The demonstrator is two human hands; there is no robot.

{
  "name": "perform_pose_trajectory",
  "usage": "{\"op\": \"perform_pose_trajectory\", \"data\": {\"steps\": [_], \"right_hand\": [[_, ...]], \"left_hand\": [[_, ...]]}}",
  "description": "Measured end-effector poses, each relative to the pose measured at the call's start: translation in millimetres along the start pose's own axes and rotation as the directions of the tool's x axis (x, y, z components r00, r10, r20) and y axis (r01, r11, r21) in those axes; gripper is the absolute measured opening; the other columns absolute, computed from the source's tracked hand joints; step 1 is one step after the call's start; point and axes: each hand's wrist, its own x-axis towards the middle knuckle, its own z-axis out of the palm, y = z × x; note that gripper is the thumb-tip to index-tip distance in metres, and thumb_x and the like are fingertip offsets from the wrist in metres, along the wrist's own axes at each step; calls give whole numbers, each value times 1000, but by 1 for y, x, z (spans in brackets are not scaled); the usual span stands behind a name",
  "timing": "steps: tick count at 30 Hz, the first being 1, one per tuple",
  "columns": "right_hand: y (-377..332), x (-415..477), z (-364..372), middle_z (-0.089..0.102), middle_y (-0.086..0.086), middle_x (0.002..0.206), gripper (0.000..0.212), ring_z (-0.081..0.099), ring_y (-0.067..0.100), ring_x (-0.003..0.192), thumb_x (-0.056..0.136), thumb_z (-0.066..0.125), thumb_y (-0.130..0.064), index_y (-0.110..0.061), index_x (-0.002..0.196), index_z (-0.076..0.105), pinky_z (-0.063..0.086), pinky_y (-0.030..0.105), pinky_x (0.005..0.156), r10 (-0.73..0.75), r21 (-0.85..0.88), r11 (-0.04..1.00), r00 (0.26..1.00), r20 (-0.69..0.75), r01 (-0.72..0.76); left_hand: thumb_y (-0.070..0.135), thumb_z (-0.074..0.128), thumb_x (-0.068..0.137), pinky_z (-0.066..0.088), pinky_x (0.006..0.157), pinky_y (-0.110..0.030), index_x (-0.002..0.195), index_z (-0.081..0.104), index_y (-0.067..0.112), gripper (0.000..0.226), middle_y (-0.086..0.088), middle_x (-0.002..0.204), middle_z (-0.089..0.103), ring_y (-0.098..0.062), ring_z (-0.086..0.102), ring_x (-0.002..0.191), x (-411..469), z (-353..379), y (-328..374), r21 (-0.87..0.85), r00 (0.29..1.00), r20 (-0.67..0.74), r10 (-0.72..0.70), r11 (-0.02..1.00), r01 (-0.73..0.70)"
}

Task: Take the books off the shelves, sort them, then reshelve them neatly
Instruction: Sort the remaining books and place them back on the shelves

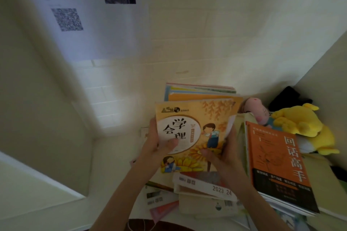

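Note:
I hold a yellow children's book (195, 122) with sunflowers and cartoon children on its cover, lifted in front of me. My left hand (157, 142) grips its left edge with the thumb on the cover. My right hand (223, 152) grips its lower right edge, thumb on the cover. Behind it stands a stack of thin colourful books (202, 92). An orange book with white characters (277, 167) lies on a pile to the right. Below my hands lie white books, one marked 2023 24 (204, 187).
Plush toys sit at the right: a pink one (257, 108) and a yellow one (304, 127), with a black object (289, 97) behind them. A pale tiled wall with a white poster (90, 15) rises ahead. Loose pamphlets (159, 202) lie at the bottom.

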Motion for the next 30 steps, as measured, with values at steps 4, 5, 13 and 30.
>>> {"op": "perform_pose_trajectory", "data": {"steps": [4, 5, 13, 30], "right_hand": [[20, -13, -8, 40, 10, 145, 108, 45, 24, 131, 66, 84, -44, -16, 147, 18, 49, 46, 99, 134, -15, 991, 991, -15, -134], [24, -15, -10, 45, 11, 140, 110, 49, 24, 126, 65, 85, -44, -15, 147, 18, 52, 40, 96, 142, -5, 990, 990, -18, -142], [29, -7, 2, 52, -11, 123, 101, 56, 7, 113, 73, 81, -28, -35, 144, 10, 52, 26, 90, 8, -17, 1000, 991, -130, -11], [24, -2, -18, 40, -47, 124, 117, 50, -7, 119, 74, 70, 16, -74, 123, 14, 50, 25, 95, -138, -87, 988, 983, -118, 128]], "left_hand": [[2, 67, 84, 50, 80, -15, 134, 20, 36, 77, 12, 130, 44, 11, 52, 112, -2, 24, -22, 89, 995, 101, 2, 996, -11], [9, 69, 83, 50, 82, -15, 134, 17, 42, 80, 13, 133, 42, 10, 50, 115, -3, 28, -26, 120, 994, 106, 24, 992, -37], [12, 75, 77, 52, 82, -20, 136, 20, 42, 86, 17, 134, 46, 0, 54, 117, 10, 38, -35, 122, 996, 32, 88, 988, -92], [37, 45, 91, 28, 90, 7, 146, -12, 47, 80, 2, 139, 20, -9, 41, 116, 10, 20, -49, 653, 914, 145, 379, 658, -376]]}}
